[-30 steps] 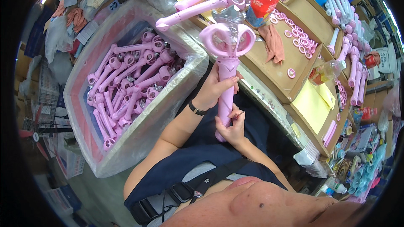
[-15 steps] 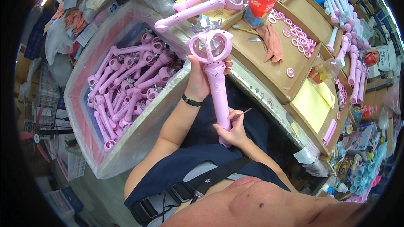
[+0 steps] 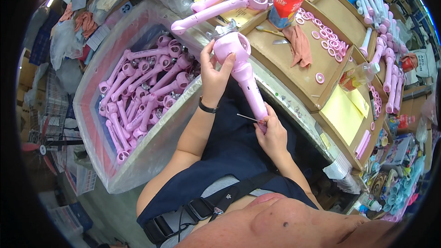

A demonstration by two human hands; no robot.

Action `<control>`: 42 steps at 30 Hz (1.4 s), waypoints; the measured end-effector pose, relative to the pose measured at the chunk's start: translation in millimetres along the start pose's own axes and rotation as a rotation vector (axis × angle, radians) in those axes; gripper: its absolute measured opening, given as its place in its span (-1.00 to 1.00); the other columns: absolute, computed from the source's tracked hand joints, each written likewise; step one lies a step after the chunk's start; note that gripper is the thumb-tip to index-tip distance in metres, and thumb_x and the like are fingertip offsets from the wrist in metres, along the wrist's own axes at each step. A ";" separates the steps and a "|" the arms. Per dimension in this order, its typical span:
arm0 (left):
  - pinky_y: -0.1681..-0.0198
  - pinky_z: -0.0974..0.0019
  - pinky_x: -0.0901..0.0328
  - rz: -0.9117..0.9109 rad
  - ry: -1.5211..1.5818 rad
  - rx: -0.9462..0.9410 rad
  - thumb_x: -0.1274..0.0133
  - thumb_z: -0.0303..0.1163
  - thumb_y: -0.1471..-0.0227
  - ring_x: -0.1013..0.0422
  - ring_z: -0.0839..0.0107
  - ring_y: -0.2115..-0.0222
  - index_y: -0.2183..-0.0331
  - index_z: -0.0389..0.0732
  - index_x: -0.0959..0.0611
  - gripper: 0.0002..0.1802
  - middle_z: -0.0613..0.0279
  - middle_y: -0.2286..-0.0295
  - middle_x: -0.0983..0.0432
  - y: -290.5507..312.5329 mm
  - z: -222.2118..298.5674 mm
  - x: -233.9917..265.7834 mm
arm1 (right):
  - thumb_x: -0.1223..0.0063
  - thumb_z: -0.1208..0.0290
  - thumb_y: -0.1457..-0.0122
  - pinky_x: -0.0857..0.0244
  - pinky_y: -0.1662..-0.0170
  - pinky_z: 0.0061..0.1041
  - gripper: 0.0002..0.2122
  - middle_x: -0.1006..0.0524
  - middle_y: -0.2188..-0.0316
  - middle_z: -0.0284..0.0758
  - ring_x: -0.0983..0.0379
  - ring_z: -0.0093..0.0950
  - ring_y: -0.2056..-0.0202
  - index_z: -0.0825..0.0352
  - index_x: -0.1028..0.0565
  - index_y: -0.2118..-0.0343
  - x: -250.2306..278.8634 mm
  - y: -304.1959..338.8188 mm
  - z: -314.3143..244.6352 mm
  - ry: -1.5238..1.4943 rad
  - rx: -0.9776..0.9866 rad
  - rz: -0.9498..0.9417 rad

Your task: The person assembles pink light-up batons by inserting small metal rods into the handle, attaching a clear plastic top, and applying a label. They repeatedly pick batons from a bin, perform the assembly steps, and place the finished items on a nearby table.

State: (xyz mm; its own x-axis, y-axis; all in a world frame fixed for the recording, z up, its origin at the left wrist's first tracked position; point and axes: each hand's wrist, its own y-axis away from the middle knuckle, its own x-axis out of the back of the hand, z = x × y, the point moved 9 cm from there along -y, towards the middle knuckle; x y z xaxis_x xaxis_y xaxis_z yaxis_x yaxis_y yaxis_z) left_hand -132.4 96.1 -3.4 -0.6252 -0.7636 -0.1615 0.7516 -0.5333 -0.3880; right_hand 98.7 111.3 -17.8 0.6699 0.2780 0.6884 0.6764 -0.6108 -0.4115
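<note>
A pink light stick (image 3: 249,86) with a round, ring-shaped head and a silver crown slants in front of my body. My left hand (image 3: 215,74) is closed round its head, thumb across the pink side. Lower down, my right hand (image 3: 274,134) grips the end of the handle. From the same hand juts a thin metal-shafted tool (image 3: 247,117), pointing left; its grip is mostly covered by the fingers. To the left, a plastic-lined bin (image 3: 154,154) holds a heap of similar light sticks (image 3: 142,87).
Cardboard trays (image 3: 275,55) on the bench at right hold pink rings (image 3: 328,41), an orange cloth (image 3: 298,48) and yellow paper (image 3: 342,117). A red-labelled bottle (image 3: 287,1) and another bottle (image 3: 358,77) stand there. More light sticks (image 3: 209,14) lie beyond my left hand.
The light stick has turned about its length, its clear-windowed face now away from view. Its handle end has swung right with my right hand, and the tool's shaft now points left.
</note>
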 end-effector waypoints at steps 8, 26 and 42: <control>0.01 0.32 -0.24 -0.082 0.034 0.015 -0.15 -0.44 0.00 -0.30 0.37 0.07 -0.09 -0.41 -0.20 -0.31 0.01 0.00 -0.24 -3.1 5.4 -3.3 | -0.22 0.57 0.16 -0.40 0.37 -0.41 -0.66 -0.39 -0.01 -0.12 -0.50 -0.19 0.36 0.34 -0.26 0.37 -6.6 5.8 6.4 -0.183 -0.103 -0.068; 0.37 0.34 -0.32 -0.130 1.075 0.502 0.32 0.53 0.15 -0.37 0.38 0.47 0.06 -0.28 -0.38 0.03 0.10 0.29 -0.46 -5.8 -9.8 -8.7 | 0.09 0.39 -0.23 -0.38 0.06 -0.32 -0.87 -0.35 0.03 0.03 -0.43 -0.18 0.08 0.24 -0.21 0.30 -60.3 37.2 26.6 -1.737 -0.885 -0.331; 0.13 0.16 -0.35 0.035 0.747 0.534 0.29 0.11 -0.18 -0.42 0.29 0.23 0.06 -0.25 -0.35 -0.40 0.15 0.22 -0.41 8.8 -10.7 -2.6 | 0.20 0.24 -0.25 -0.40 0.36 -0.41 -0.74 -0.41 0.15 0.09 -0.48 -0.17 0.26 0.32 -0.25 0.15 -84.2 63.8 35.6 -2.038 -0.887 -0.492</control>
State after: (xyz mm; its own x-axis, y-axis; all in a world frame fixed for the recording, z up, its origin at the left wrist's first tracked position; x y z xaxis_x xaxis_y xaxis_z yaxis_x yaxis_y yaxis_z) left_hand -126.5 97.3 -16.1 -0.4338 -0.4480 -0.7817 0.6536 -0.7536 0.0691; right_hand 96.3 75.3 -123.3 0.2616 0.2465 -0.9332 0.9575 -0.1883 0.2187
